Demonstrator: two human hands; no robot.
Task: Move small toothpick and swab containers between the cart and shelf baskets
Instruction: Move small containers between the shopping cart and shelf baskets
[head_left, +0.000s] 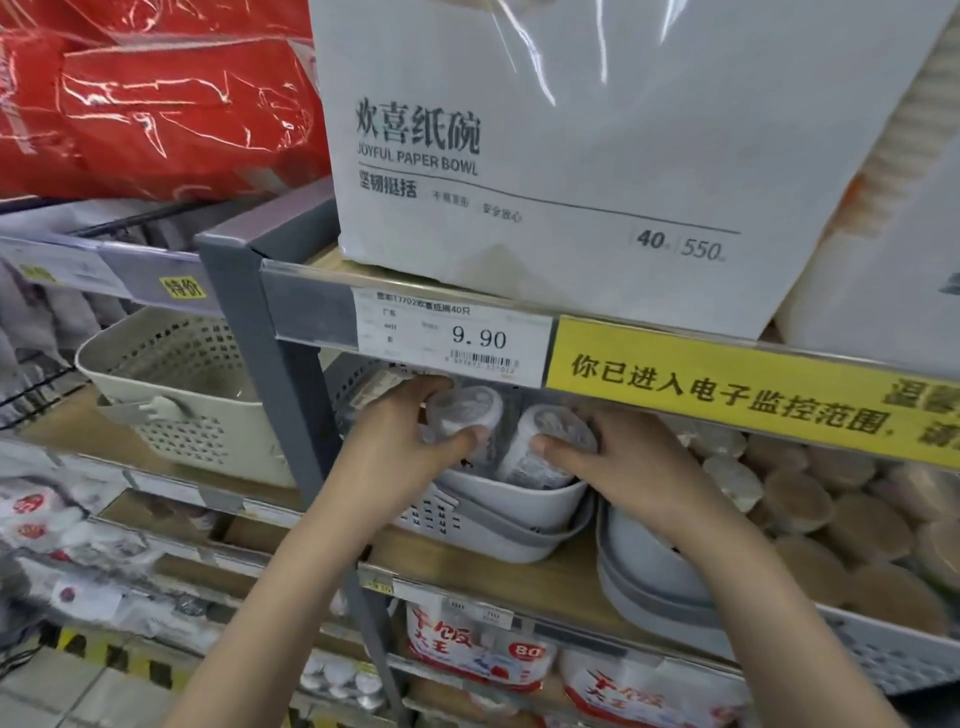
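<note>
My left hand grips a small clear round container, held just under the price rail above a grey basket. My right hand grips a second round container that lies tilted, with its lower end inside the same basket. That grey basket sits nested in another perforated grey basket on the wooden shelf. The two containers are side by side, a small gap apart. The cart is out of view.
A large white paper-bowl pack sits on the shelf above, over a 9.90 price tag and a yellow strip. A cream perforated basket stands left. Stacked grey bowls and brown round lids lie right.
</note>
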